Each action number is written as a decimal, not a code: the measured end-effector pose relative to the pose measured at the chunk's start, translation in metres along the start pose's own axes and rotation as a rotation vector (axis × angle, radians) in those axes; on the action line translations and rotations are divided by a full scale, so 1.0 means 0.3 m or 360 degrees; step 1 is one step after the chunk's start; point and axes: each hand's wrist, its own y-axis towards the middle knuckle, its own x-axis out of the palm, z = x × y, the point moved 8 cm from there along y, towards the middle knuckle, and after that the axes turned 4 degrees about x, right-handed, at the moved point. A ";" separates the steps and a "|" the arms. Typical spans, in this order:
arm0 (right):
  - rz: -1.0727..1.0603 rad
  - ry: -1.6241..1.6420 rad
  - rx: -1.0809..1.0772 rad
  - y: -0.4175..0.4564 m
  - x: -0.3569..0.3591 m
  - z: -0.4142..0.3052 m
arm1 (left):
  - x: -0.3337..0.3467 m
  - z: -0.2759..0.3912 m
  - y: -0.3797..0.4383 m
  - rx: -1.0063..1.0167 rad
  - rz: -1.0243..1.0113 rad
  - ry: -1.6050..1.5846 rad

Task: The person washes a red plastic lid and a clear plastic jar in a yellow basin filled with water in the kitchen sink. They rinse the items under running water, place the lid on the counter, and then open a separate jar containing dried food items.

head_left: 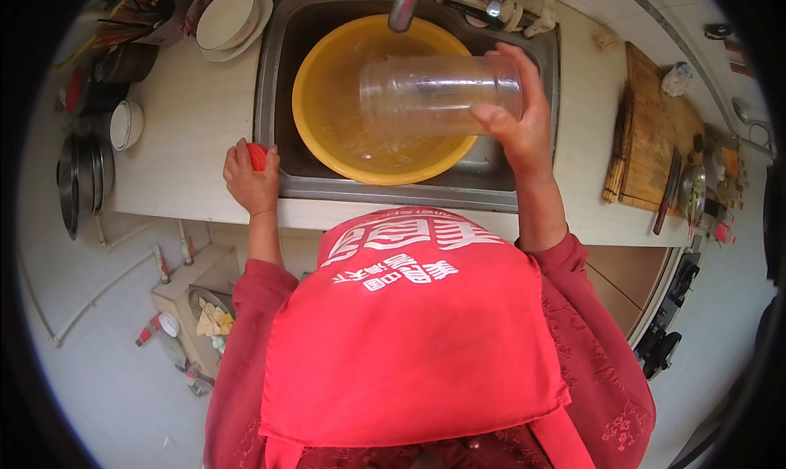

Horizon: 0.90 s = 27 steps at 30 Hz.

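My right hand (522,113) grips the base end of a clear plastic jar (436,94), which lies on its side in the air over a yellow plastic basin (387,175). The jar's other end points left. Water with some ripples stands in the basin, which sits in a metal sink (285,88). At the sink's front left corner, my left hand (252,174) holds a round red lid (257,156) near the counter. The faucet spout (401,18) hangs over the basin's back rim.
Stacked white dishes (227,21) and a small white bowl (126,125) stand left, with dark pans (83,180) at the counter's end. On the right lie a wooden cutting board (660,131) and a knife (668,189). A pipe fixture (479,2) is behind the sink.
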 end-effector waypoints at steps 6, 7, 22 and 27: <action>0.0140 -0.1178 -0.0281 0.020 -0.017 0.124 | 0.001 0.006 0.021 0.0086 0.0032 -0.0086; 0.0167 -0.0816 -0.0131 0.024 -0.033 0.102 | -0.003 -0.005 0.008 0.0083 0.0021 -0.0059; 0.0044 0.0227 0.0228 -0.007 -0.059 0.184 | 0.000 -0.019 0.020 0.0003 -0.0026 -0.0136; -0.0156 0.1018 0.0471 0.003 -0.036 0.218 | 0.012 -0.070 0.050 -0.0245 -0.0120 -0.0363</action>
